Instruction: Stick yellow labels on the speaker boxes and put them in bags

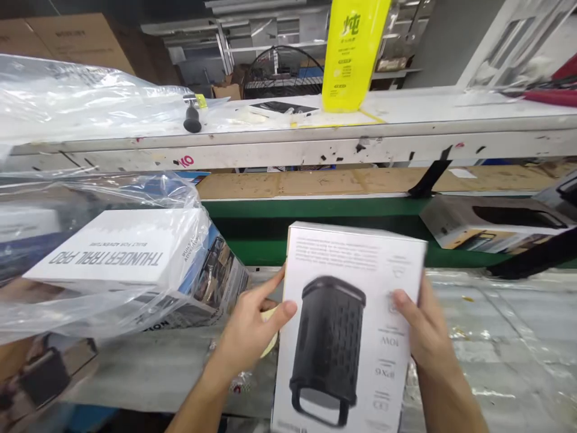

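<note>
Between my two hands is a white product box [383, 264] with a black cylindrical speaker pictured on it. The print on it appears upside down, and the box tilts slightly. My left hand [247, 328] grips its left edge, thumb on the front face and fingers partly hidden behind. On the opposite edge my right hand [426, 325] holds it the same way, with the thumb pressed on the face. Left of my left hand stands a larger box marked THUNDERTRAIL PRO [112, 246], partly wrapped in clear plastic film [148, 313]. A roundish pale-yellow item shows partly behind my left hand.
A green conveyor belt [252, 210] runs behind the box, carrying another product box [487, 222] at right. Above it is a white shelf [252, 149] with a yellow sheet [354, 54] and a black-handled tool [192, 117]. Cardboard cartons [76, 45] stand at back left.
</note>
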### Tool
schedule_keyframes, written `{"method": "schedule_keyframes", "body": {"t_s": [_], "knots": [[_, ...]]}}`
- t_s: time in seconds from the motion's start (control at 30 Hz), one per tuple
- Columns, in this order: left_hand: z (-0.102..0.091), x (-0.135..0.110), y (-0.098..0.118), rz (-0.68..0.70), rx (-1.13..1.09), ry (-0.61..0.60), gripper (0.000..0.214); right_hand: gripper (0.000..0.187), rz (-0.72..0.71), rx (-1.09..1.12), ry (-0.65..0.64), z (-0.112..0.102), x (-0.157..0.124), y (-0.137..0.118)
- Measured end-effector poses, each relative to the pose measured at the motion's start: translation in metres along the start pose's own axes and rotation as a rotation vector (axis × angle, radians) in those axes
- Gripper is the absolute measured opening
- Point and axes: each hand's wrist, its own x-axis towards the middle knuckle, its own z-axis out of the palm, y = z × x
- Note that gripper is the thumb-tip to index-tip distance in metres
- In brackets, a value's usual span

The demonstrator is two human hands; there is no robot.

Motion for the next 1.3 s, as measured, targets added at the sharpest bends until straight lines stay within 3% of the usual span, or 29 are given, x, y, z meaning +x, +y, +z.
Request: {"method": "schedule_keyframes", "body": {"t_s": [0.1, 0.2, 0.27, 0.33, 0.43, 0.53, 0.63, 0.7, 0.77, 0.83, 0.87, 0.93, 1.07, 1.2, 1.3], "knots": [[-0.003, -0.018, 0.005, 0.145, -0.044, 0.092, 0.073, 0.091, -0.338, -0.082, 0.103, 0.0, -0.011, -0.024], [0.004, -0.015, -0.007, 0.193, -0.144, 0.108, 0.07, 0.1, -0.625, -0.165, 0.098, 0.007, -0.008, -0.026], [0.009, -0.005, -0.014, 0.202, -0.18, 0.074, 0.066, 0.099, -0.742, -0.168, 0.097, 0.009, 0.002, -0.018], [0.012, 0.006, -0.012, 0.251, -0.194, 0.059, 0.057, 0.098, -0.749, -0.073, 0.116, 0.008, 0.014, -0.01], [0.01, 0.017, 0.012, 0.48, -0.243, 0.224, 0.033, 0.089, -0.667, 0.091, 0.122, 0.0, 0.029, -0.012], [0.007, 0.021, 0.049, 0.754, -0.357, 0.359, 0.04, 0.062, -0.692, 0.097, 0.13, -0.007, 0.034, -0.039], [0.013, 0.019, 0.085, 0.84, -0.373, 0.323, 0.046, 0.047, -0.96, -0.01, 0.229, -0.004, 0.021, -0.082], [0.023, 0.017, 0.107, 0.855, -0.338, 0.306, 0.047, 0.053, -1.098, -0.167, 0.153, 0.006, 0.006, -0.11], [0.033, 0.016, 0.125, 0.881, -0.293, 0.31, 0.047, 0.053, -1.013, -0.371, -0.094, 0.02, -0.008, -0.132], [0.04, 0.017, 0.137, 0.903, -0.249, 0.316, 0.046, 0.037, -0.809, -0.459, -0.291, 0.033, -0.014, -0.147], [0.041, 0.017, 0.14, 0.897, -0.237, 0.309, 0.045, 0.024, -0.74, -0.447, -0.331, 0.037, -0.014, -0.151], [0.037, 0.019, 0.141, 0.856, -0.265, 0.212, 0.043, 0.006, -0.647, -0.349, -0.333, 0.04, -0.006, -0.159], [0.016, 0.022, 0.135, 0.713, -0.25, -0.094, 0.039, 0.01, -0.572, -0.291, -0.333, 0.03, 0.018, -0.174], [0.007, 0.024, 0.133, 0.645, -0.16, -0.09, 0.018, 0.022, -0.627, -0.396, -0.333, 0.025, 0.031, -0.184], [0.013, 0.027, 0.137, 0.642, -0.152, -0.054, 0.018, 0.036, -0.911, -0.514, -0.08, 0.03, 0.029, -0.181]]}}
